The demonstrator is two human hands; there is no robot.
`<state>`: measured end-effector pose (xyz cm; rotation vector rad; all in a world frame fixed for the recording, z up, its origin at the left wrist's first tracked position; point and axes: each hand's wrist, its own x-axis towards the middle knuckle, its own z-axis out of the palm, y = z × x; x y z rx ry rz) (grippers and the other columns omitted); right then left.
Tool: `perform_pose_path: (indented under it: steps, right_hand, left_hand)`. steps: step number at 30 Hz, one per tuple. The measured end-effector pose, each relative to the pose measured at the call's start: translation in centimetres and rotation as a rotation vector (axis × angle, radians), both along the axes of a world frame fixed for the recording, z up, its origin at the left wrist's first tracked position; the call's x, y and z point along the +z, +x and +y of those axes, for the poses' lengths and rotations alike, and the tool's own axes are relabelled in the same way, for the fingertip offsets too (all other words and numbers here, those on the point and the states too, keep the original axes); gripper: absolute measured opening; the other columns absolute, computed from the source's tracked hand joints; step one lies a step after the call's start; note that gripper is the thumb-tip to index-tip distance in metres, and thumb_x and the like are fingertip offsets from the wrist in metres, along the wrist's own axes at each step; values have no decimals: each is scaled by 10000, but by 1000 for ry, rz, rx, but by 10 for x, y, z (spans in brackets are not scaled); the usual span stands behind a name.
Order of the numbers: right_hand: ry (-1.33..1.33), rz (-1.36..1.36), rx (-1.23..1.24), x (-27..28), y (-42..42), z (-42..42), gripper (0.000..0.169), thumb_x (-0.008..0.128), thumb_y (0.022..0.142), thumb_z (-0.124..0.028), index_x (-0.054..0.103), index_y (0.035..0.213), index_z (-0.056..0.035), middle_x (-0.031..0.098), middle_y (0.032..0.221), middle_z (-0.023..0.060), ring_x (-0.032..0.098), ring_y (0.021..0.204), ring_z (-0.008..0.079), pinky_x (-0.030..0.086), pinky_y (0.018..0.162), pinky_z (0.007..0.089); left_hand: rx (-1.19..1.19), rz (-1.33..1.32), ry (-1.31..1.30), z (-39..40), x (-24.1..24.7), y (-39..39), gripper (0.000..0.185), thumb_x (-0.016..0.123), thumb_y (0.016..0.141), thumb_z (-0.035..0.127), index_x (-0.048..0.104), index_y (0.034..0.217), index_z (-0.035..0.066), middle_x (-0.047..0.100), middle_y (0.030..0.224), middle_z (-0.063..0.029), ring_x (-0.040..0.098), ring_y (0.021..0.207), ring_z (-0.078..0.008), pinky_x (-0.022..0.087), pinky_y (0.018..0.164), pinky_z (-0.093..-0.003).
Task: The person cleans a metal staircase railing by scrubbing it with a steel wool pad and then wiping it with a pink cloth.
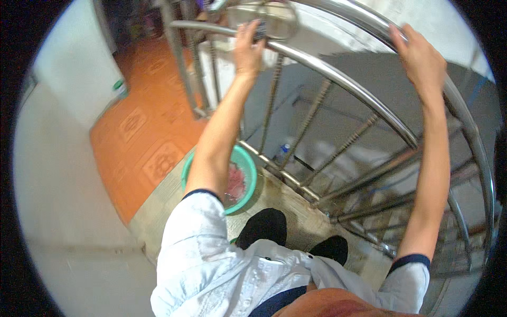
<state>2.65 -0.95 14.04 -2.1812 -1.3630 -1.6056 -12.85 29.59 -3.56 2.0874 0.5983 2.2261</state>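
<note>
My left hand (249,51) is on the lower curved steel rail (317,63) of a staircase railing. Under its fingers is a small dark grey item (260,31), perhaps a scrubbing pad or cloth; most of it is hidden. My right hand (422,59) grips the thicker upper handrail (356,16), its fingers partly hidden over the far side. Ridged metal balusters (309,119) run down from the lower rail to a bottom bar (291,178).
Below my left arm stands a green basin (248,198) with a pink cloth (236,182) in it. Orange patterned flooring (158,130) lies to the left, beside a pale wall (63,170). Beyond the balusters is a drop, with a blue-capped bottle (284,149) below.
</note>
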Motion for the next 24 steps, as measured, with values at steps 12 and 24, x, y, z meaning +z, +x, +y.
perform_pose_path:
  steps: [12, 24]
  right_hand:
    - [11, 19, -54, 1, -9, 4, 500, 327, 937, -529, 575, 949, -96, 630, 821, 141, 625, 765, 353, 493, 632, 442]
    - [-13, 27, -73, 4, -16, 3, 514, 319, 937, -533, 570, 928, -84, 623, 793, 149, 623, 750, 361, 496, 625, 445]
  left_hand:
    - [-32, -71, -7, -1, 1, 12, 412, 654, 727, 59, 562, 1126, 115, 563, 1133, -137, 546, 1036, -340, 457, 850, -400]
    - [-140, -86, -114, -14, 3, 10, 477, 667, 732, 56, 551, 1188, 136, 515, 1273, -169, 508, 1156, -339, 437, 945, -385]
